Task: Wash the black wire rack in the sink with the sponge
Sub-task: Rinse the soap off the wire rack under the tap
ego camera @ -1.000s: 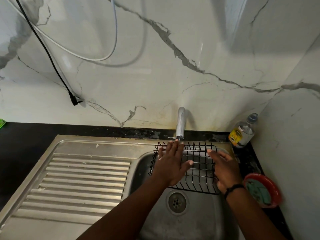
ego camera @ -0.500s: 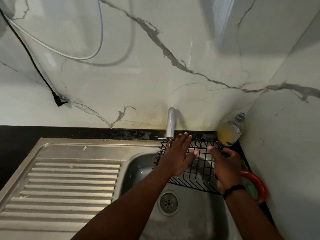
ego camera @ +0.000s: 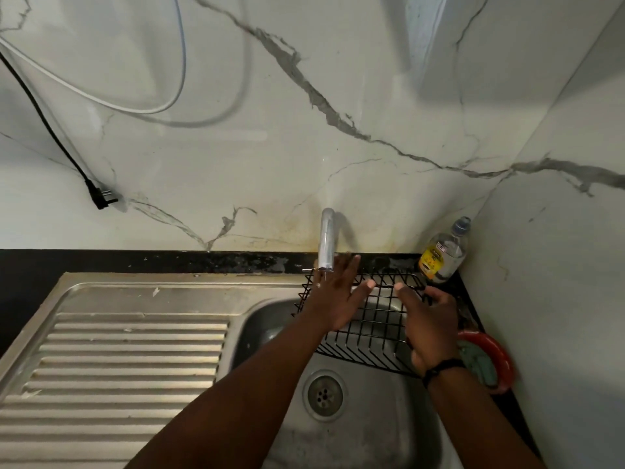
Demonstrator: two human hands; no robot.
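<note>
My left hand (ego camera: pixel 336 296) lies flat, fingers straight, on the black wire rack (ego camera: pixel 368 328), which sits tilted over the far right of the sink (ego camera: pixel 270 319) under the tap (ego camera: pixel 326 242). My right hand (ego camera: pixel 431 330) grips its right edge.

One view only — a wide-angle camera on the person's head, looking forward and steeply down over a stainless-steel sink basin (ego camera: pixel 365 431) from close above. It faces the white marble-veined back wall (ego camera: pixel 338 96) at twelve o'clock; the ribbed steel drainboard (ego camera: pixel 128 360) lies toward nine o'clock, a side wall (ego camera: pixel 575 265) at three. Straight edges bow near the frame borders — lens distortion.
</note>
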